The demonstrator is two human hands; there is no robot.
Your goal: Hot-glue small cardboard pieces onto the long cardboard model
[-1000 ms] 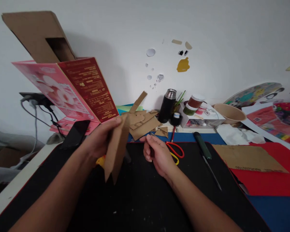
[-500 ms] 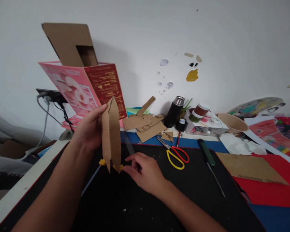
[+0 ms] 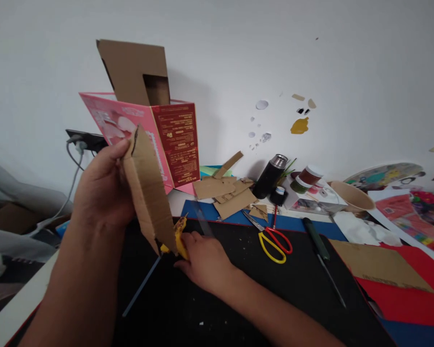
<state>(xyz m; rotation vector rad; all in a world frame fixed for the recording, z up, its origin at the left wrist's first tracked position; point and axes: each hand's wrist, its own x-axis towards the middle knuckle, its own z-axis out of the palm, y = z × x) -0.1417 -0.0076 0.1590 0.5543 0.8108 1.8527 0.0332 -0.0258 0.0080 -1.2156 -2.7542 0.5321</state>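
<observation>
- Since the frame half a second ago, the left hand [image 3: 103, 188] has carried the folded cardboard piece [image 3: 148, 193] leftward, across the front of the pink box [image 3: 175, 144], while the right hand [image 3: 210, 262] has closed in on the yellow glue gun [image 3: 181, 236].
- Head view, left hand: it grasps the cardboard by its upper part, thumb at the top edge and fingers behind; the piece hangs tilted, its notched lower end nearest the right hand.
- Head view, right hand: fingers and thumb wrap the glue gun, whose dark tip points up and away; the cardboard's lower end covers part of it, so whether they touch cannot be told. What appears to be its glue stick [image 3: 142, 286] slants back below the left hand.
- Beyond the right hand lie a clear ruler [image 3: 201, 218] and cardboard offcuts [image 3: 235, 201]; to its right, scissors [image 3: 263, 231], then a green-handled tool [image 3: 316, 238].
- Progress, by judgement: cutting and creasing this piece look done. Its long sides stand apart and no glue shows on it, so joining seems not yet made; anything further is not shown.
</observation>
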